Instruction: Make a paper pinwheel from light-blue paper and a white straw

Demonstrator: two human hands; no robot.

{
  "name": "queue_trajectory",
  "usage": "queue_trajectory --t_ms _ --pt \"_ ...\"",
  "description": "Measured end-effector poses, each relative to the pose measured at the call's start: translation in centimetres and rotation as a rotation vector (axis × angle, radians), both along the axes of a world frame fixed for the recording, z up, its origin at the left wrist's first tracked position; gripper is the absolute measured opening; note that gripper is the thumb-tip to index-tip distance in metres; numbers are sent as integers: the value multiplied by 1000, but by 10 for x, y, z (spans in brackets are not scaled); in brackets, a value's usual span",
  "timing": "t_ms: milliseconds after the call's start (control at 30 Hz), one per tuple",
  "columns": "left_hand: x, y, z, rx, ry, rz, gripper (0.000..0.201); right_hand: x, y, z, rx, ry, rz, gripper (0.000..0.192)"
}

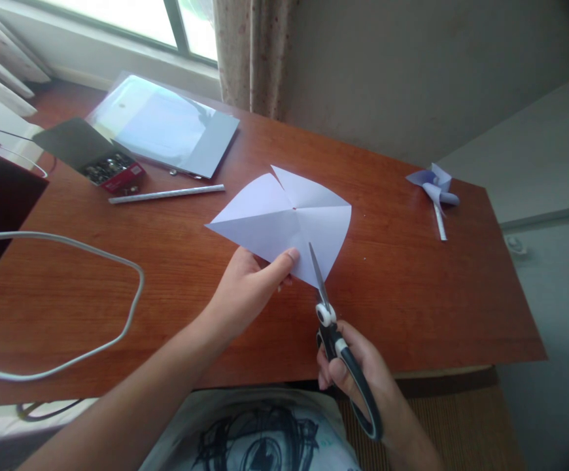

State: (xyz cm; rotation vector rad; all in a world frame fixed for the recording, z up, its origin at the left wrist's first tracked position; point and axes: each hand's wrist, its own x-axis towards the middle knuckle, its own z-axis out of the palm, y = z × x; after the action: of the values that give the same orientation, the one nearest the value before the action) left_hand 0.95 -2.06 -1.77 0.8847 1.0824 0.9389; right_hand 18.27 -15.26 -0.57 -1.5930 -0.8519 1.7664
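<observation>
A pale lilac square of paper [284,216], creased along its diagonals and cut partway from one corner, is held above the wooden table [412,294]. My left hand [250,288] pinches its near edge, thumb on top. My right hand [358,379] grips black-handled scissors [328,314]. Their blades point up into the paper's near corner, along a crease toward the centre.
A finished paper pinwheel [435,186] on a white stick lies at the table's far right. At the far left are a glossy folder [164,124], an open red box of small metal pieces [110,169] and a white stick [167,193]. A white cable [68,294] loops at the left.
</observation>
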Motion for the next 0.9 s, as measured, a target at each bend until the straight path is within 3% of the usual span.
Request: queue_trajectory --t_ms 900 --pt "-2 1 -1 -3 7 -3 24 0 0 -1 -20 -19 -19 56"
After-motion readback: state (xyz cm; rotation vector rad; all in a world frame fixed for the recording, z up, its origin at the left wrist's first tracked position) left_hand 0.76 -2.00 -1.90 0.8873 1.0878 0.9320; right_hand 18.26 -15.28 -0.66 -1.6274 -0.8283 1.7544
